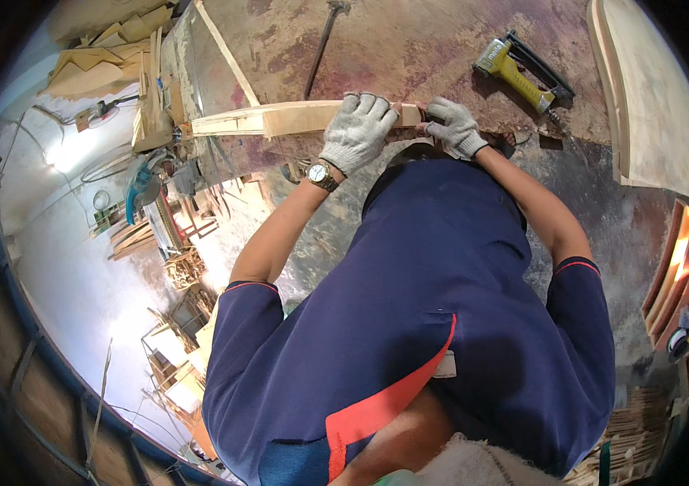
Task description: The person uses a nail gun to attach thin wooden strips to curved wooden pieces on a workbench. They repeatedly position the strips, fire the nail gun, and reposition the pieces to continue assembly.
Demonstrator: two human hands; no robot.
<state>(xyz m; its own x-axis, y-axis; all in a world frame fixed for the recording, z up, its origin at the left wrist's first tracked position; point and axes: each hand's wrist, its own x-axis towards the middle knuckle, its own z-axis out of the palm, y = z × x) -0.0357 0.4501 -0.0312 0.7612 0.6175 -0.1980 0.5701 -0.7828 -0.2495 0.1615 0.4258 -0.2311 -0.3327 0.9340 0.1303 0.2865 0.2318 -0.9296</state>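
A long pale wooden board (300,120), made of stacked layers, lies along the near edge of the workbench. My left hand (358,131), in a whitish knit glove and with a watch at the wrist, is closed over the board's right part, its fingers bent across the top. At the board's right end is my right hand (454,128), gloved as well, with curled fingers. Bare fingertips show against the wood there. A small dark thing sits between those fingers and the board end; its kind is too hidden to tell.
On the stained workbench (409,49) lie a yellow-and-black nail gun (518,74), a hammer (324,49) and a thin wooden strip (227,53). Curved wooden panels (652,97) stand at the right. A blue power tool (140,190) and stacked wood scraps (186,267) are on the left.
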